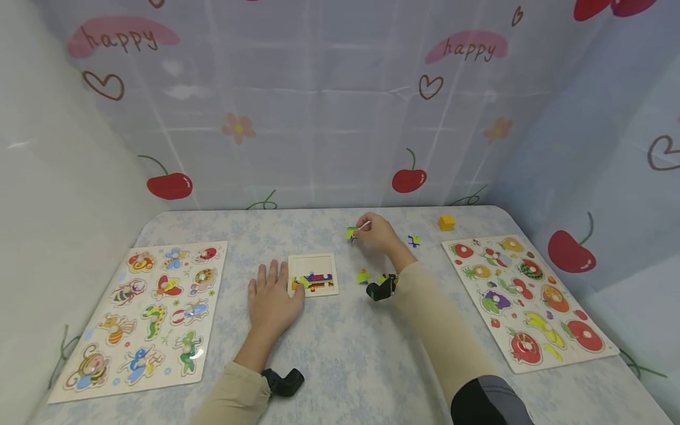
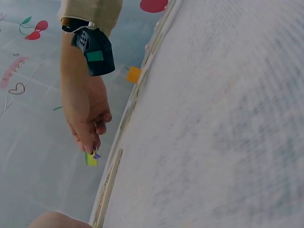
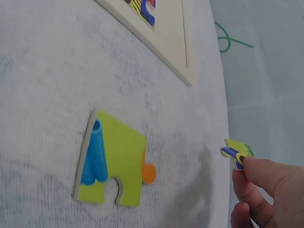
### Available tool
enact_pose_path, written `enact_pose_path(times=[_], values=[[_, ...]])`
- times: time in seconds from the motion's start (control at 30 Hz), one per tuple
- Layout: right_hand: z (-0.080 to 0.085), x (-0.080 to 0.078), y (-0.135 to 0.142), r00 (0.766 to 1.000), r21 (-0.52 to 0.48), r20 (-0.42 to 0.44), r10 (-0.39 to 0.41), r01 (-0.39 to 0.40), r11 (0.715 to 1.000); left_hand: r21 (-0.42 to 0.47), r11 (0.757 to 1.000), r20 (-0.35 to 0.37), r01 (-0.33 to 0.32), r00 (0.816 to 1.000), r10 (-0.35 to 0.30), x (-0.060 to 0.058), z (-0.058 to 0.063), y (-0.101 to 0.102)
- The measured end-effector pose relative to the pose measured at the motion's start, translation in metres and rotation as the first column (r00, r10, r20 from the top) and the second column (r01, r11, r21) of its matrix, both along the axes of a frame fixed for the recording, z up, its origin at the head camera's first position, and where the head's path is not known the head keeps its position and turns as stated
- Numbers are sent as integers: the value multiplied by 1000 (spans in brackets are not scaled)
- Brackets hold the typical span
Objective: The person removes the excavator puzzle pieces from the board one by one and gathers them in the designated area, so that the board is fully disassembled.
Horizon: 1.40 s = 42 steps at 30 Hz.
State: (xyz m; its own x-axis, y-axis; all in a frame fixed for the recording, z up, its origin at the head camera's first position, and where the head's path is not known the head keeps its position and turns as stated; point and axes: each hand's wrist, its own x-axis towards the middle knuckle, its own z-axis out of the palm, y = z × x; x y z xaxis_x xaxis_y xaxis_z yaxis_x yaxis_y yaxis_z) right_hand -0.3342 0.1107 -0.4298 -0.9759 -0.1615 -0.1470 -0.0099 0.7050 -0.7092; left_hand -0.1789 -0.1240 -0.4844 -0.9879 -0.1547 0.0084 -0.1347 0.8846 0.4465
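My right hand [image 1: 378, 235] pinches a yellow-green jigsaw piece [image 1: 351, 234] between thumb and fingers, above the far part of the table. In the right wrist view, that piece [image 3: 236, 153] shows a blue-and-yellow pattern. Fingers spread, my left hand [image 1: 273, 300] lies at the left edge of a small wooden puzzle tray [image 1: 312, 257], its thumb over the rim. Joined pieces [image 1: 316, 281] fill the tray's lower part. A loose yellow-green piece [image 1: 363, 277] lies right of the tray, another [image 1: 383, 277] is partly hidden by the right wrist's camera, and a third [image 1: 414, 241] sits farther right.
An insect puzzle board [image 1: 204, 360] lies on the left of the table [image 1: 340, 366], a fruit puzzle board [image 1: 483, 336] on the right. A yellow cube [image 1: 446, 222] stands near the back edge. A printed curtain [image 1: 329, 118] hangs behind the table.
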Motion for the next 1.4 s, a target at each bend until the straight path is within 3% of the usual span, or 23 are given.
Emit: enact_pose_path(times=[0.3,0.53,0.7,0.8,0.93,1.2,1.4], values=[[2,-1,18,1000,65,-3,-31,31,997,9,1000,0,0,1000,0,0,1,3],[3,-2,15,998,188,-11,-54,55,981,16,1000,-11,1,1000,-1,0,0,3],[2,-2,12,998,340,-61,-30,49,939,9,1000,-16,-3,1000,3,0,-1,3],[1,-2,12,996,443,-89,6,35,896,5,1000,-14,-4,1000,4,0,-2,4],[0,0,12,994,501,-107,24,33,865,5,1000,-14,-2,1000,2,0,-2,4],[14,9,2,988,455,-146,49,23,890,-2,1000,-22,3,1000,-3,1,0,3],[27,28,-12,984,401,-140,109,-44,915,-3,999,-58,36,998,-36,1,-2,1]])
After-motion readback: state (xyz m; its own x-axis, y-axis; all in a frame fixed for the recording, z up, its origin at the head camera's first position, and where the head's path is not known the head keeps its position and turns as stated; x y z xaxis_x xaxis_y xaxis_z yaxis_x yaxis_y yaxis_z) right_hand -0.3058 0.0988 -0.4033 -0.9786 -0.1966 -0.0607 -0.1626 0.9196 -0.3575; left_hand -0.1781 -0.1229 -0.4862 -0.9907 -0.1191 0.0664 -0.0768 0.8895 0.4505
